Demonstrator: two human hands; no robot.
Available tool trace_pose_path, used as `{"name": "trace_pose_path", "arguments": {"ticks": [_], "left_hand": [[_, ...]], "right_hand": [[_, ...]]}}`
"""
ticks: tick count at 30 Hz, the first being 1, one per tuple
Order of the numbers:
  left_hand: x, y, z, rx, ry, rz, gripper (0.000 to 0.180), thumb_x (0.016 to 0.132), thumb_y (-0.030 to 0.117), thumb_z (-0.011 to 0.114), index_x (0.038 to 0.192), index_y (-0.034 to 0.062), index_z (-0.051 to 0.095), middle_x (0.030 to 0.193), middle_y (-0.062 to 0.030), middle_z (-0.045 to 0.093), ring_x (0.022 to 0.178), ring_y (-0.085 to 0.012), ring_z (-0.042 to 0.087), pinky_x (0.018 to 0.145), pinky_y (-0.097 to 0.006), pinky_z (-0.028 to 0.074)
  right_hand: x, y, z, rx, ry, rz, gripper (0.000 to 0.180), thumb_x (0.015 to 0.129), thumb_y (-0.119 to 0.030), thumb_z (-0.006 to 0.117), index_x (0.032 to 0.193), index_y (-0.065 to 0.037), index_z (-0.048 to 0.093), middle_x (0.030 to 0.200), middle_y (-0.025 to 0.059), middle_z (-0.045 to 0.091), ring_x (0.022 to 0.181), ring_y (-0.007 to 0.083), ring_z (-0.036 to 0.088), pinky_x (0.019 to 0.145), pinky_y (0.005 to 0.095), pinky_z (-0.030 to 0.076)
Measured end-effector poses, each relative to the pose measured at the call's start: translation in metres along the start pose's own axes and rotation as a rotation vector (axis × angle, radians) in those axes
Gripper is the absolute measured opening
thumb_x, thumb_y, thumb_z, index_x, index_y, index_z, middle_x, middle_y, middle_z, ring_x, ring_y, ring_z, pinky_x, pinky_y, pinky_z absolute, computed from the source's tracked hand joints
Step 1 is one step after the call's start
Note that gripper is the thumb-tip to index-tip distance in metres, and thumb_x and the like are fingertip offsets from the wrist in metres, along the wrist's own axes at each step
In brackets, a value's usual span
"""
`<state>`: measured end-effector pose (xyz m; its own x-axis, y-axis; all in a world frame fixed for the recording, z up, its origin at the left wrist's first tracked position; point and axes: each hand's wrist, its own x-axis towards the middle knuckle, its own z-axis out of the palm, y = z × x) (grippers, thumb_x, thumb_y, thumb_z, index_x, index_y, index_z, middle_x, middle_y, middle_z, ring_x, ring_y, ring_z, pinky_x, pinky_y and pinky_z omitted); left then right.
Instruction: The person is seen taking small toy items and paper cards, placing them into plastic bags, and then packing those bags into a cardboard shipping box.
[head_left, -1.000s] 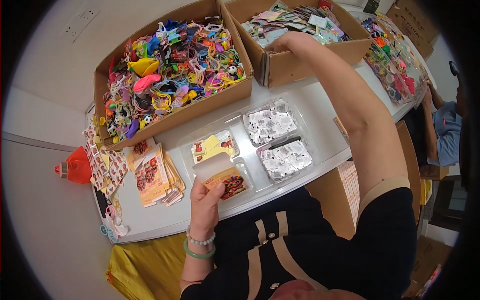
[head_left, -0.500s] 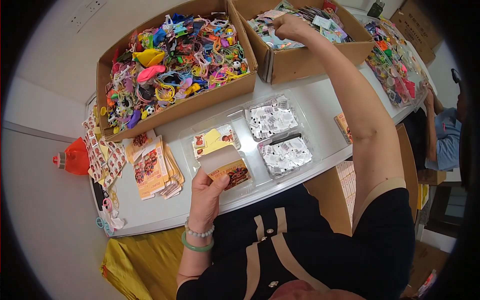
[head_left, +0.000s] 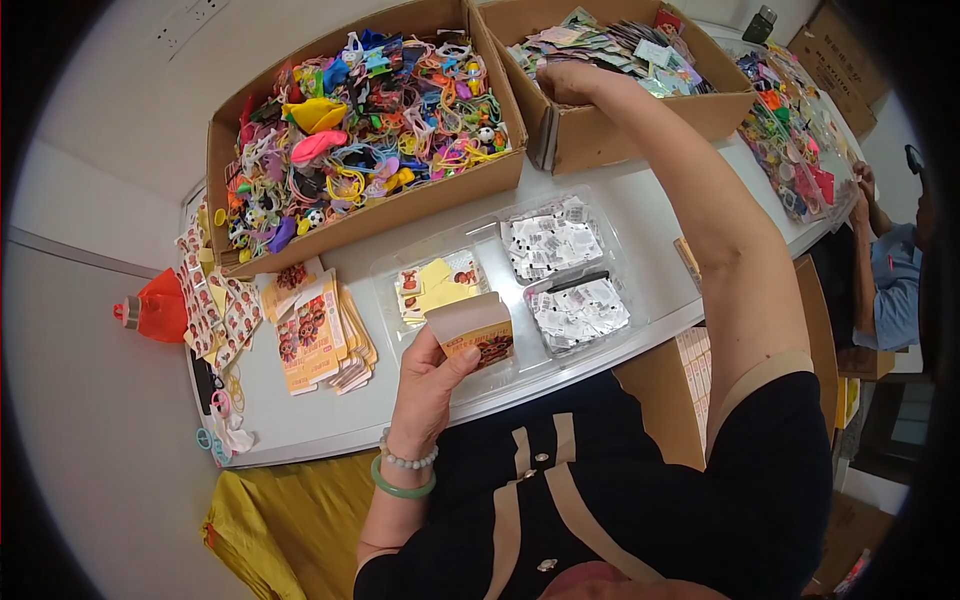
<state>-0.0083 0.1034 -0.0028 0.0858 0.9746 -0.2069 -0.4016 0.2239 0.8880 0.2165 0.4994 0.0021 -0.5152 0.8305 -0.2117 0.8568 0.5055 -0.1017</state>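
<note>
Left hand (head_left: 428,385) clamped on a small paper packet (head_left: 490,343), thumb across its printed front. Right hand (head_left: 568,82) well apart from it, down in the near left corner of a cardboard box (head_left: 640,135) of flat glossy packets (head_left: 650,55); fingers hidden, can't tell if they grip anything. Paper packet: held above the near edge of a clear plastic tray (head_left: 385,290), yellow-orange face with a line of lettering over reddish cartoon figures, plain pale flap standing up at the top. Matching artwork and lettering on the fanned stack of paper packets (head_left: 312,335), left on the white surface (head_left: 650,220). White slips (head_left: 552,240) in the tray carry tiny dark print, too small to read. Brown carton (head_left: 835,60), far right, has dark lettering.
</note>
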Motion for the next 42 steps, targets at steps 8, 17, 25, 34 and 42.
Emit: {"name": "trace_pose_path", "arguments": {"ticks": [8,17,25,34,42], "left_hand": [[-0.005,0.000,-0.002,-0.009,0.031,0.034,0.039,0.084,0.007,0.063,0.121,0.0023,0.051,0.114,-0.0074,0.059,0.103,-0.0163,0.057,0.088,-0.030,0.047],[-0.015,0.002,-0.003,-0.033,0.026,0.079,0.038,0.084,0.006,0.062,0.121,0.0016,0.051,0.114,-0.0074,0.059,0.104,-0.0152,0.056,0.090,-0.030,0.046],[-0.021,0.000,0.003,-0.052,0.070,0.094,0.039,0.085,0.006,0.061,0.122,0.0003,0.049,0.114,-0.0083,0.059,0.102,-0.0149,0.057,0.089,-0.028,0.046],[-0.025,0.010,0.006,0.036,0.033,0.089,0.030,0.087,0.005,0.057,0.116,-0.0006,0.050,0.109,-0.0055,0.058,0.097,-0.0099,0.055,0.087,-0.025,0.044],[-0.032,0.008,0.008,0.055,-0.073,0.026,0.031,0.088,0.007,0.058,0.117,-0.0013,0.051,0.107,-0.0054,0.060,0.097,-0.0107,0.056,0.088,-0.025,0.045]], "right_hand": [[-0.031,-0.002,-0.023,0.314,0.312,0.073,0.009,0.067,-0.009,0.063,0.073,-0.005,0.059,0.066,0.0070,0.058,0.061,0.0181,0.055,0.056,0.0319,0.043],[-0.080,0.013,-0.041,1.329,0.558,0.145,0.009,0.073,-0.004,0.065,0.079,-0.009,0.060,0.072,0.0007,0.061,0.058,0.0067,0.055,0.053,0.0226,0.046],[-0.122,-0.026,-0.052,1.345,0.527,-0.049,0.009,0.083,-0.015,0.063,0.090,-0.010,0.062,0.077,-0.0048,0.060,0.072,0.0032,0.053,0.068,0.0198,0.043],[-0.225,-0.184,-0.058,0.878,0.347,-0.761,0.010,0.079,0.003,0.059,0.088,0.001,0.060,0.082,0.0035,0.059,0.077,0.0132,0.059,0.067,0.0259,0.047],[-0.243,-0.229,-0.030,0.112,0.205,-0.944,0.034,0.066,-0.003,0.063,0.100,-0.006,0.058,0.090,0.0070,0.059,0.086,0.0232,0.058,0.070,0.0346,0.046]]}}
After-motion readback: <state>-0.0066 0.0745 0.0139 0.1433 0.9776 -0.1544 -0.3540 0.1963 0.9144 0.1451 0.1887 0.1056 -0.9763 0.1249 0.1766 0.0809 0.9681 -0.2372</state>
